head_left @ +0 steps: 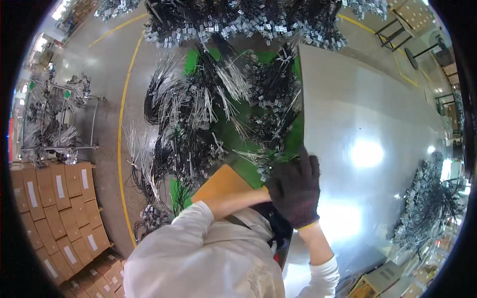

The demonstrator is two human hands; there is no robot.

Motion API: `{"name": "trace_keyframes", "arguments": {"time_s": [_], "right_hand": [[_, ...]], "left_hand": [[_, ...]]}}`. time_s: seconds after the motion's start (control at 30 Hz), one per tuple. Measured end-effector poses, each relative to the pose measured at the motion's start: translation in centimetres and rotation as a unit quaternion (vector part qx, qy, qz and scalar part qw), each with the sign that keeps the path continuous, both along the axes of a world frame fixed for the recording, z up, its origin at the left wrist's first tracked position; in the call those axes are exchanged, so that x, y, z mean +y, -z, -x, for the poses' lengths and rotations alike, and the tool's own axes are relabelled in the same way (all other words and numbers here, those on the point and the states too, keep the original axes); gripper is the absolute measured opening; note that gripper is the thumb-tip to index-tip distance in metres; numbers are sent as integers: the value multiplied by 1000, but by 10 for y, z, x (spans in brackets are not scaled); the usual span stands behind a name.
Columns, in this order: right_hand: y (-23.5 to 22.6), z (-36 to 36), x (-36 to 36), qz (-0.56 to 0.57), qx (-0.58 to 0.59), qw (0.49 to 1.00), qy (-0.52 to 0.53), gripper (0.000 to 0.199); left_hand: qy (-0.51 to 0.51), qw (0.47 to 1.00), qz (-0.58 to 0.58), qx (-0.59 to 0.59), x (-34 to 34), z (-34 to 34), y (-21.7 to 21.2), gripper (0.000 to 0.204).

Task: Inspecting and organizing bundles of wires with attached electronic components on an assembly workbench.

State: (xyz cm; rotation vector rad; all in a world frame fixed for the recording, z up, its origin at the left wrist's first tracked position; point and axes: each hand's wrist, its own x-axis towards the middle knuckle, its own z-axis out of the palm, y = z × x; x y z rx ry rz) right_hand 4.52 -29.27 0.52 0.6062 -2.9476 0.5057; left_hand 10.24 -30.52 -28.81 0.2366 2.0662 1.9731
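Observation:
Both of my hands wear dark knit gloves with yellow cuffs and meet at the left edge of the grey table. My left forearm crosses in front of my body, and my left hand [279,185] overlaps the right one, its fingers hidden. My right hand [306,198] points away from me with its fingers stretched out. No held thing can be made out between them. Just beyond and left of the gloves, bundles of black cables [271,111] with silvery ends lie on a green surface [226,130]. An orange-brown board [224,182] sits under my left forearm.
The large shiny grey table [357,99] stretches to my right, with a heap of cables [422,203] at its far right side. More cable bundles [248,25] hang ahead. Stacked cardboard boxes [62,208] and a cable rack [59,119] stand left, past a yellow floor line [122,114].

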Motion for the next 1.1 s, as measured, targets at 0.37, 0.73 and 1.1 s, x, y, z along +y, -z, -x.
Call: {"name": "trace_keyframes", "arguments": {"time_s": [0.37, 0.73, 1.1], "right_hand": [[-24, -52, -66, -129, -135, 958, 220, 32], [133, -62, 2, 33, -229, 965, 120, 59], [188, -67, -23, 174, -152, 922, 312, 50]], "left_hand": [[-30, 993, 109, -31, -81, 50, -159, 47], [-197, 935, -231, -182, -90, 73, -176, 22], [149, 962, -75, -216, -131, 140, -215, 43]]}}
